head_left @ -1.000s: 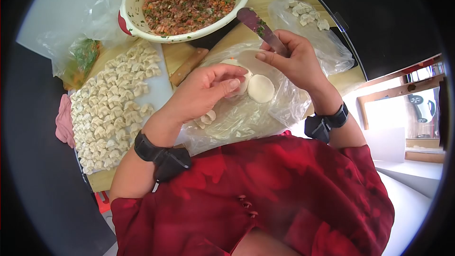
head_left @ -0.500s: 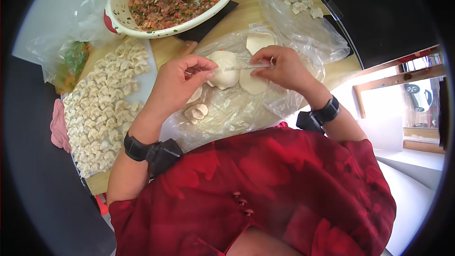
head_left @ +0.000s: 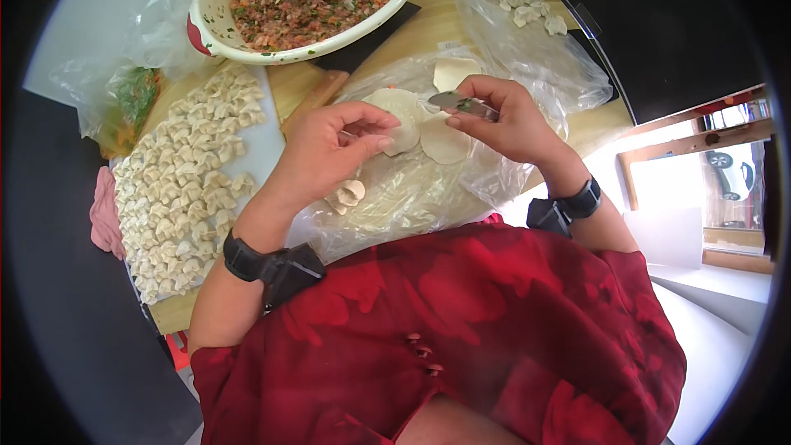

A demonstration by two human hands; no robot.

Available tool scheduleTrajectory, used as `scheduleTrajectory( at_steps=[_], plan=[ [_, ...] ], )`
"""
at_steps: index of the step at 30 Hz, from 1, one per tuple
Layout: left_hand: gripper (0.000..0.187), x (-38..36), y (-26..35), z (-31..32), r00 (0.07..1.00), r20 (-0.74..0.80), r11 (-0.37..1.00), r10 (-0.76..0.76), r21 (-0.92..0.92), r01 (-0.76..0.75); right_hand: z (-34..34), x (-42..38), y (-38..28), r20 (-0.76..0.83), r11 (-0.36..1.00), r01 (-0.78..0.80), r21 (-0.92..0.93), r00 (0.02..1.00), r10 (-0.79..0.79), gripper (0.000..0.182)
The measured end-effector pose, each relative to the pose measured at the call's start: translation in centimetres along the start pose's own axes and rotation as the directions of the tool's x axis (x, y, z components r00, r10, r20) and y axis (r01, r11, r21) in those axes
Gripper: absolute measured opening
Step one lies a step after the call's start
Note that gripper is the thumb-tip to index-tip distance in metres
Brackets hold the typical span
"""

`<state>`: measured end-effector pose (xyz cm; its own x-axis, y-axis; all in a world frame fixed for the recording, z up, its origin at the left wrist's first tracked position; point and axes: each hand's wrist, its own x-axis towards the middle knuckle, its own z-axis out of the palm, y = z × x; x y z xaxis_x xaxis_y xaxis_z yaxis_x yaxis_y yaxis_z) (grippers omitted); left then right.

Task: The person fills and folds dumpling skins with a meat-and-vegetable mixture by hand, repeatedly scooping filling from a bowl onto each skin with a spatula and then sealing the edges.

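Observation:
My right hand [head_left: 503, 115] is closed on a metal utensil [head_left: 455, 101] with green bits on it, its rounded end pointing left over the dough wrappers. My left hand [head_left: 338, 148] has its fingers bent together at the left edge of a round wrapper [head_left: 401, 115]; what lies between them, if anything, is hidden. Another flat wrapper [head_left: 445, 140] lies beside it, and a third one [head_left: 456, 73] is behind, on the clear plastic sheet [head_left: 395, 206]. A small folded dough piece [head_left: 347, 194] rests below my left hand.
A large bowl of meat filling [head_left: 309, 0] stands at the back. Many dumplings [head_left: 181, 189] cover a board at the left, beside a pink cloth [head_left: 105, 214] and a bag with greens [head_left: 134, 99]. More dumplings [head_left: 527, 7] lie on plastic at the back right.
The utensil in my right hand has turned and moved away from my left hand, so its rounded end now shows. My left hand has shifted slightly right.

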<state>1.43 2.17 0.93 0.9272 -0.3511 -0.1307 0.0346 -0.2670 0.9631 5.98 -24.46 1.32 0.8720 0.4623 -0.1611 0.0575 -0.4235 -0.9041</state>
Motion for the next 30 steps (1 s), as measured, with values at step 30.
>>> scheduleTrajectory(
  at_steps=[30],
  plan=[
    [0.039, -3.0, -0.6, -4.3, 0.816, -0.478, 0.559, -0.326, -0.793, -0.242, 2.1, 20.1, -11.5, 0.359, 0.580, 0.416, -0.700, 0.908, -0.217, 0.032]
  ],
)
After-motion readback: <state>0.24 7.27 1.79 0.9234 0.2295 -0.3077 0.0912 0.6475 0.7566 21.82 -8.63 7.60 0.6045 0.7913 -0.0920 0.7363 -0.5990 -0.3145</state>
